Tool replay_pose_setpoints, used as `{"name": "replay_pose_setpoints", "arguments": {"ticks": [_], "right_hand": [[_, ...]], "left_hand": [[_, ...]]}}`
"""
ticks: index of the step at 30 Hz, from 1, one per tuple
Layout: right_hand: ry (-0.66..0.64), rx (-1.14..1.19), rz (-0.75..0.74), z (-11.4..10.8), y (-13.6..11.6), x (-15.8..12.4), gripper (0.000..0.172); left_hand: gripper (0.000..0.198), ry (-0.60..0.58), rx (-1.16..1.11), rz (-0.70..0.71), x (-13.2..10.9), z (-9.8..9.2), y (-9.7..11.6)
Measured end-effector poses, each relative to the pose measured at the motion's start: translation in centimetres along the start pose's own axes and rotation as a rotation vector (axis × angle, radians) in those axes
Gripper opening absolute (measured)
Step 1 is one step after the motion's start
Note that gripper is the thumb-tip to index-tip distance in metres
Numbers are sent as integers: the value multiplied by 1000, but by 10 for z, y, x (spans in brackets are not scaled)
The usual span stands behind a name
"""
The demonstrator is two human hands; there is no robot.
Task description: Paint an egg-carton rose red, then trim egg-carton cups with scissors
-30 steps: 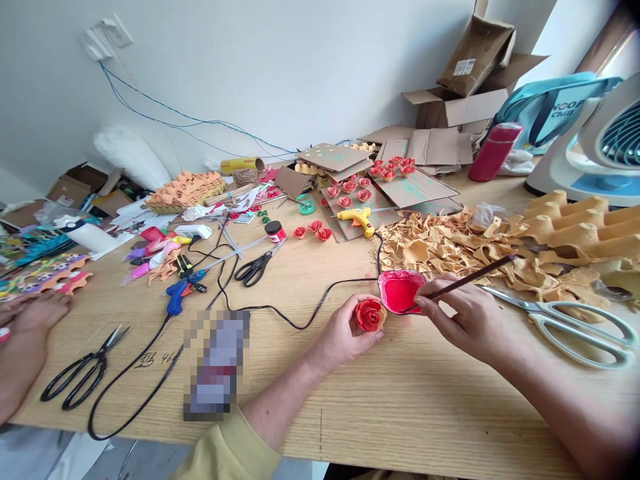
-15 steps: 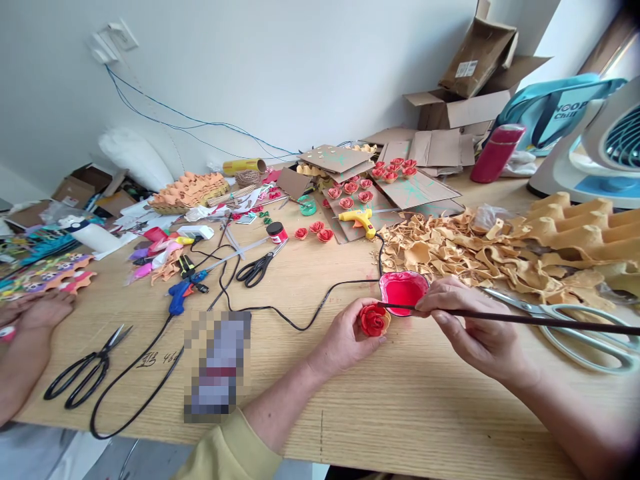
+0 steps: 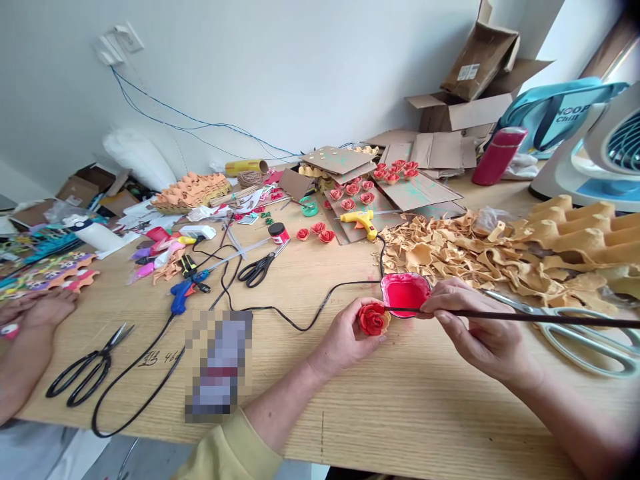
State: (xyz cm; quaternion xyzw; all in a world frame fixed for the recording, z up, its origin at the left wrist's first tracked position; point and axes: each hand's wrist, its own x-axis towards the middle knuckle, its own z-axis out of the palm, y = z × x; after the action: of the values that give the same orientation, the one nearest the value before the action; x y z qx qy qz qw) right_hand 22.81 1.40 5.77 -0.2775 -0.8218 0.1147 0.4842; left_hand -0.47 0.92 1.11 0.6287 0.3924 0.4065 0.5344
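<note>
Head view, and it's brushwork right now; the left hand grasps a red rose just left of the paint dish, thumb along its near side, fingers partly hidden behind; the right hand, at the dish's right edge, has a slim dark brush pinched between thumb and fingers, nearly level across the dish's near side, tip right up at the rose's edge; whether bristle meets petal, I can't quite tell!

The step in hand looks like colouring the outer petals; the next move, I'd judge, calls for a light stroke along the dish-side edge, the left hand steady or turning the bloom slightly, with a dip into the red paint if the brush runs dry.

And the rose itself; petals coiled tight at the heart, opening outward, strong red across most of the face, a tan, seemingly unpainted outer petal showing toward the dish; beyond the dish, to its left, three more roses sit on the tabletop, red as well, rims slightly lighter.
</note>
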Motion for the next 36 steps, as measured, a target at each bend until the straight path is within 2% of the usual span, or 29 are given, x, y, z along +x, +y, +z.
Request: {"name": "replay_pose_setpoints", "arguments": {"ticks": [10,15,23,27,32,36], "right_hand": [[-27,-65,-9,2,2,-3,13],[-11,-54,-12,2,0,-2,11],[70,-38,140,1,2,-3,13],[49,-64,185,-1,1,-4,17],[0,-127,126,-3,-2,0,15],[-13,-189,77,-3,-2,3,13]], "left_hand": [[53,16,-210,-83,1,1,8],[55,25,-228,-101,1,0,8],[67,80,-191,-100,1,-3,-3],[68,83,-210,-123,1,-2,-5],[55,123,-130,-82,2,1,-2],[57,138,-135,-60,1,2,1]]}}
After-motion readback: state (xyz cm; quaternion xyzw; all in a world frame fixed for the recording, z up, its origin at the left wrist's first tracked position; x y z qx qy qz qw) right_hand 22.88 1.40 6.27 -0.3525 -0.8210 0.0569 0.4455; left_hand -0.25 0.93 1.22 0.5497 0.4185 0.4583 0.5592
